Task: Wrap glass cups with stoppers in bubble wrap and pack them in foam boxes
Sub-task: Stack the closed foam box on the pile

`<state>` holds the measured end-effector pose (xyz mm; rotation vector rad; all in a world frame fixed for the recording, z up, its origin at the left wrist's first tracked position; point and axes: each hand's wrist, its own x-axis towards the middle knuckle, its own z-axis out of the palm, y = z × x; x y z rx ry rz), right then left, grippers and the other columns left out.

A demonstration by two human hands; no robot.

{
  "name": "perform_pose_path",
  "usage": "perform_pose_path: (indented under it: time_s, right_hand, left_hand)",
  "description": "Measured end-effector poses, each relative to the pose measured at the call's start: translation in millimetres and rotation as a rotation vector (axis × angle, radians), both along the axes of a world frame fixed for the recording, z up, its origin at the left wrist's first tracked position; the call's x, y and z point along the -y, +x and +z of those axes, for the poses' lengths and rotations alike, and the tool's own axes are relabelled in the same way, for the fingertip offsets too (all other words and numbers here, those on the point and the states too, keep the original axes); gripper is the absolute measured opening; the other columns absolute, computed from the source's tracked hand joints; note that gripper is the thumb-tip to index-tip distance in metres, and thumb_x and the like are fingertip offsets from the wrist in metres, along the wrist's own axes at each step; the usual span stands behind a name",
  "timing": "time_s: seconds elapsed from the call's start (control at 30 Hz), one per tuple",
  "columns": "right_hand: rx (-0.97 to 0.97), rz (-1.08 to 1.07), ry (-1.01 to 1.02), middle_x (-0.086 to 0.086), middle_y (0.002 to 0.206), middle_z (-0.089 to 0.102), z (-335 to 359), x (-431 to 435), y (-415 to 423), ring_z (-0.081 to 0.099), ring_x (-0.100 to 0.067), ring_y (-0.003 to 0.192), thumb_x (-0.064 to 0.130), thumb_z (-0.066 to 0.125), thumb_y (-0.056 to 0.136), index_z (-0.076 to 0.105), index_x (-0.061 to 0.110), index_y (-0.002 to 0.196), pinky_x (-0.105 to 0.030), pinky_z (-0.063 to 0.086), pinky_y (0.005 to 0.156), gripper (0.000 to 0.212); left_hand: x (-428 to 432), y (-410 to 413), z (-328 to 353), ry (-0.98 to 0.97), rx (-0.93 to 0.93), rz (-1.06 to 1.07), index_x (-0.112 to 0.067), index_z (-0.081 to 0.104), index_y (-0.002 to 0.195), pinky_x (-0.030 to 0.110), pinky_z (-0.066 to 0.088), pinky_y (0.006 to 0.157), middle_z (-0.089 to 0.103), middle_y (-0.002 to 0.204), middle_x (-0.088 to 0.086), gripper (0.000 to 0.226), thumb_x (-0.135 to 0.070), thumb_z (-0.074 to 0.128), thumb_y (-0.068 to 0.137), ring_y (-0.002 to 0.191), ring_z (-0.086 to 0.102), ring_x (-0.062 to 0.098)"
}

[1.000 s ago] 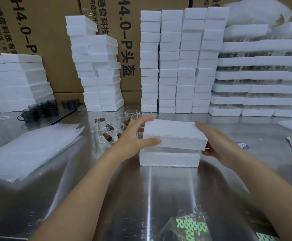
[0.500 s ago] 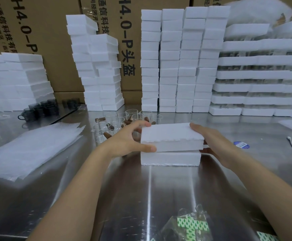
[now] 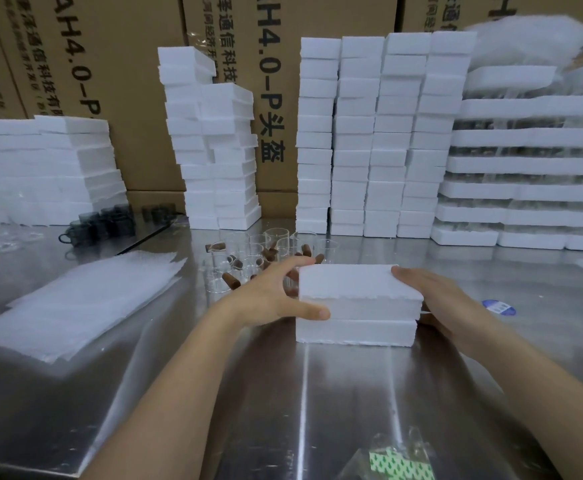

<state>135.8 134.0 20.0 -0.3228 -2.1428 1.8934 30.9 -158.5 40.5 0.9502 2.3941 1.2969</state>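
Dim, glare streaks, wide-angle edge distortion

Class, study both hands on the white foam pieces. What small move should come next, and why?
Probably nudge the upper foam piece leftward and press it flush onto the lower foam piece: the left hand and right hand grip its ends, it sits there, and its right edge overhangs slightly.

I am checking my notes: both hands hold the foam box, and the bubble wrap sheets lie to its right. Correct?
No. In the head view the bubble wrap sheets lie to the left of the foam box; left hand and right hand do hold it.
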Motion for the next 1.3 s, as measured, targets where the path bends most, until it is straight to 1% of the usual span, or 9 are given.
perform_pose_path:
  time_s: [0.13, 0.23, 0.37, 0.43, 0.6, 0.73, 0.97, 1.17, 1.3]
  right_hand:
    - [-0.005, 0.018, -0.024, 0.001, 0.106, 0.081, 0.9, 2.4, 1.7, 0.078, -0.015, 0.088, 0.054, 0.07, 0.094, 0.074, 0.022, 0.116, -0.033, 0.055, 0.08, 0.04]
    - [-0.003, 0.018, -0.049, -0.001, 0.111, 0.081, 2.5, 2.4, 2.5, 0.078, -0.023, 0.099, 0.052, 0.066, 0.096, 0.072, 0.019, 0.121, -0.041, 0.058, 0.095, 0.042]
    - [-0.036, 0.041, -0.101, -0.003, 0.113, 0.08, 0.5, 1.2, 1.7, 0.078, -0.023, 0.1, 0.048, 0.067, 0.097, 0.069, 0.019, 0.126, -0.039, 0.056, 0.09, 0.041]
    - [-0.057, 0.051, -0.127, -0.002, 0.12, 0.078, 0.7, -2.2, 1.8, 0.077, -0.023, 0.105, 0.049, 0.068, 0.096, 0.068, 0.023, 0.131, -0.041, 0.055, 0.094, 0.043]
    - [-0.062, 0.122, -0.079, 0.005, 0.127, 0.075, 0.3, -1.0, 4.5, 0.075, -0.024, 0.112, 0.054, 0.079, 0.082, 0.071, 0.043, 0.124, -0.041, 0.054, 0.097, 0.044]
    - [-0.069, 0.112, -0.062, 0.009, 0.125, 0.076, 3.3, 1.6, 4.8, 0.076, -0.022, 0.11, 0.047, 0.075, 0.09, 0.07, 0.051, 0.122, -0.035, 0.055, 0.091, 0.032]
    - [-0.008, 0.27, -0.028, 0.009, 0.14, 0.068, 11.7, -10.6, 16.8, 0.066, -0.017, 0.128, 0.062, 0.08, 0.082, 0.06, 0.049, 0.138, -0.043, 0.045, 0.109, 0.062]
    - [-0.005, 0.137, 0.24, 0.028, 0.126, 0.067, 28.1, -0.6, 21.1, 0.065, 0.007, 0.114, 0.071, 0.082, 0.074, 0.062, 0.06, 0.125, -0.026, 0.047, 0.096, 0.055]
    - [0.148, 0.282, 0.61, 0.042, 0.13, 0.057, 78.4, -14.7, 20.3, 0.056, 0.011, 0.121, 0.082, 0.081, 0.063, 0.053, 0.07, 0.128, -0.027, 0.045, 0.104, 0.072]
  left_hand:
    - [-0.4, -2.4, -3.2, 0.005, 0.014, -0.005, -0.054, 0.046, 0.148, 0.044, 0.05, 0.116, 0.058, 0.146, -0.016, 0.119, -0.074, 0.1, 0.043, 0.128, 0.066, 0.012]
    - [-2.4, -2.8, -5.3, 0.007, 0.002, 0.012, -0.054, 0.047, 0.143, 0.041, 0.054, 0.112, 0.064, 0.136, -0.02, 0.116, -0.077, 0.099, 0.041, 0.122, 0.068, 0.007]
    - [-6.2, 2.2, -5.4, 0.005, -0.042, 0.013, -0.059, 0.038, 0.144, 0.032, 0.055, 0.104, 0.063, 0.13, -0.024, 0.117, -0.082, 0.094, 0.043, 0.118, 0.067, 0.005]
    - [-7.5, 5.0, -3.1, -0.015, -0.083, 0.003, -0.07, 0.037, 0.137, 0.027, 0.054, 0.1, 0.055, 0.134, -0.031, 0.101, -0.08, 0.093, 0.053, 0.12, 0.063, 0.004]
    - [-9.2, 5.9, -7.4, -0.042, -0.129, 0.024, -0.078, 0.045, 0.131, 0.043, 0.05, 0.115, 0.047, 0.148, -0.023, 0.092, -0.092, 0.084, 0.049, 0.132, 0.056, 0.012]
    - [-9.2, 5.6, -11.1, -0.051, -0.11, 0.007, -0.078, 0.042, 0.133, 0.044, 0.051, 0.115, 0.058, 0.143, -0.014, 0.097, -0.075, 0.095, 0.052, 0.126, 0.064, 0.014]
    - [-5.1, 3.9, -8.3, -0.048, -0.057, -0.03, -0.07, 0.045, 0.136, 0.04, 0.054, 0.112, 0.062, 0.129, -0.022, 0.094, -0.05, 0.1, 0.063, 0.121, 0.066, 0.01]
    - [-5.2, 15.6, 2.6, -0.061, -0.141, -0.047, -0.07, 0.044, 0.135, 0.031, 0.055, 0.105, 0.056, 0.132, -0.027, 0.092, -0.038, 0.1, 0.07, 0.12, 0.062, 0.005]
    - [-10.5, 28.9, 41.7, -0.172, -0.432, -0.14, -0.07, 0.033, 0.143, 0.026, 0.047, 0.104, 0.039, 0.137, -0.033, 0.094, -0.042, 0.092, 0.075, 0.124, 0.045, -0.003]
